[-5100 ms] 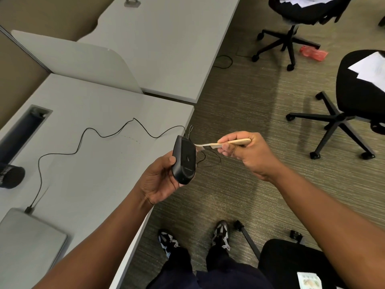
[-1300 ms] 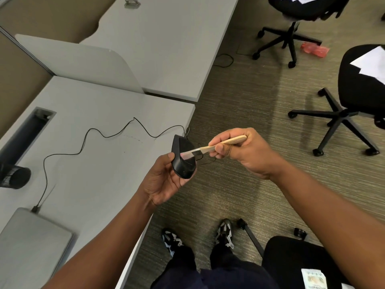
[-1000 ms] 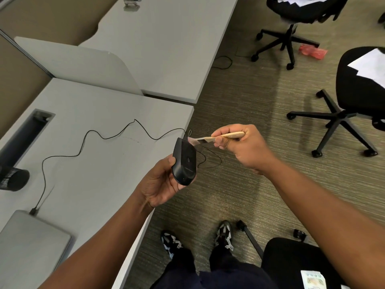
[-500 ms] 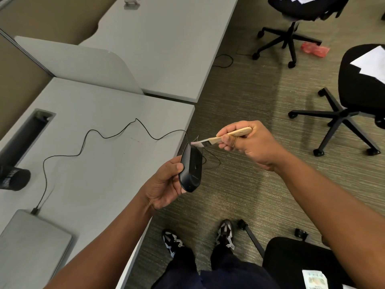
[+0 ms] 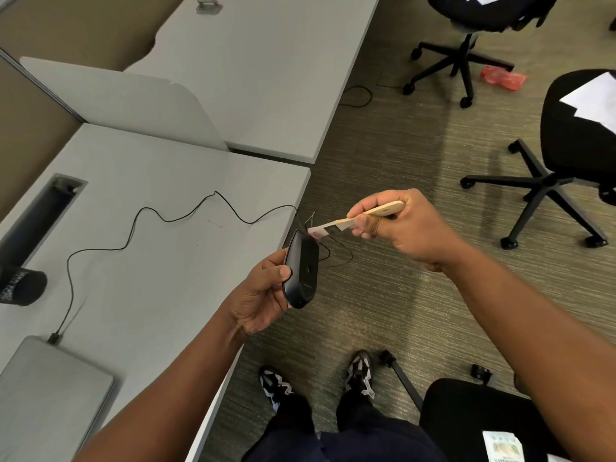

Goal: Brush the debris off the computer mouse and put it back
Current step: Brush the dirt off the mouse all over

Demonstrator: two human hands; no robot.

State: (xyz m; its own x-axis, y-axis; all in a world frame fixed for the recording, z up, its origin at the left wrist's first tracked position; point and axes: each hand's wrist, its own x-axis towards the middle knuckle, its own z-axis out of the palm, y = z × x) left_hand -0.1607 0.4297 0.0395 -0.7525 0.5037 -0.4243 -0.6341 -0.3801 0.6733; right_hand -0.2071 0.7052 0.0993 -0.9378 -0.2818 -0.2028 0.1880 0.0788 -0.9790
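Left hand (image 5: 263, 295): fingers curled round the black computer mouse (image 5: 301, 270), thumb on its left edge, holding it on edge in the air just off the right edge of the bench (image 5: 160, 261), over the carpet (image 5: 383, 311). Right hand (image 5: 400, 233): fingers pinching the wooden handle of a small brush (image 5: 363, 217); we see the bristle tip at the far end of the mouse, touching or just above it, can't tell which. Mouse cable (image 5: 140, 228) runs from that far end, loops in the air, then snakes left across the bench to a plug at the grey laptop (image 5: 46, 395) in the near left corner. Dark cylindrical item (image 5: 20, 286) at the left bench edge, next to a cable slot (image 5: 43, 208). We see two black office chairs (image 5: 566, 155) on the carpet to the far right, white papers on the seats, a red item (image 5: 503, 78) on the floor between them. Person's shoes (image 5: 320, 378) below the hands.
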